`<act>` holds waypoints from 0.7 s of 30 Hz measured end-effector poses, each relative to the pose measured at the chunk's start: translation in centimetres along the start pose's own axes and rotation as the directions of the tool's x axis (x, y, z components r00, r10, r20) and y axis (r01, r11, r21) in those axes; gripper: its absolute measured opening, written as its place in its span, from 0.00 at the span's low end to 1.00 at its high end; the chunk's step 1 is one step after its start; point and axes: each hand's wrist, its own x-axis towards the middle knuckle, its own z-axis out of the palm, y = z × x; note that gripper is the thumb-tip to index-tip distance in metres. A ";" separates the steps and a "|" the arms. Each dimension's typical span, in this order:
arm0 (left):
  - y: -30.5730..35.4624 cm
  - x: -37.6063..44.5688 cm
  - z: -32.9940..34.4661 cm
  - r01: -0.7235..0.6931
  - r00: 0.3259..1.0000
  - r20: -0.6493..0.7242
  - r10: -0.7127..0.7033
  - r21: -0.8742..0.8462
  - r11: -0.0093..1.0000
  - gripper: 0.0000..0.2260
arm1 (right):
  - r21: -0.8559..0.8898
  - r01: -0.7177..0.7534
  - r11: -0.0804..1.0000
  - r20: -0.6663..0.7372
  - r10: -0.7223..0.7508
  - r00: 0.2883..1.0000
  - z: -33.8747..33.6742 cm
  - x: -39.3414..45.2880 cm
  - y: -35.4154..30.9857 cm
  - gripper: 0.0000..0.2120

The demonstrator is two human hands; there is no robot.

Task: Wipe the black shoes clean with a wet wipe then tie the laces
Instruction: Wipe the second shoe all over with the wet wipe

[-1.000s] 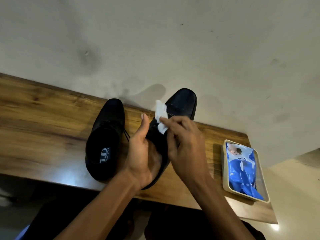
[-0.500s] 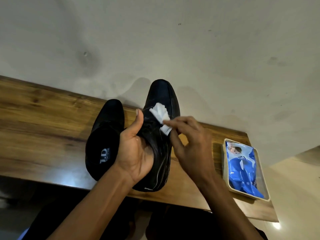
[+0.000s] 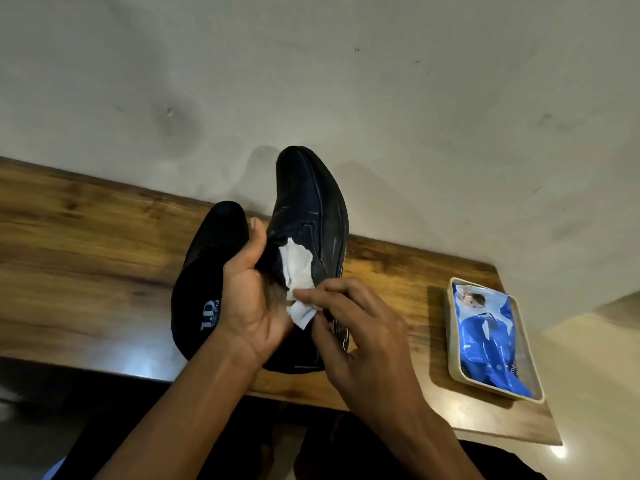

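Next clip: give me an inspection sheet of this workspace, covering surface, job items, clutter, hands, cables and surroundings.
Surface: wooden table, against the wall.
Job's things: held black shoe tilted on its side; second black shoe resting on the table; white wet wipe against the held shoe; blue wipes pack in a beige tray at the right end of the table.
Clutter: nothing seen.
Hands: left hand grips the held shoe; right hand pinches the wipe.
Cables: nothing seen.
Surroundings: scuffed pale wall.
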 end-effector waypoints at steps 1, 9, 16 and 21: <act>-0.1 0.0 0.0 -0.021 1.000 -0.009 0.021 -0.017 1.000 0.34 | -0.003 -0.004 1.000 -0.009 0.004 1.000 0.0 0.3 0.2 0.15; -1.5 -0.3 0.1 -0.050 0.999 0.023 0.048 0.094 0.994 0.20 | -0.078 -0.073 0.994 -0.163 0.060 0.985 -0.4 5.5 3.9 0.12; -2.0 -0.4 0.2 0.012 0.999 -0.037 -0.007 0.140 0.990 0.21 | -0.094 -0.105 0.990 -0.201 0.084 0.976 -1.4 5.2 3.9 0.12; -0.8 -0.3 0.0 0.036 0.999 -0.028 -0.034 0.085 0.996 0.26 | -0.048 -0.039 0.998 -0.033 0.038 0.999 -1.0 1.2 1.2 0.13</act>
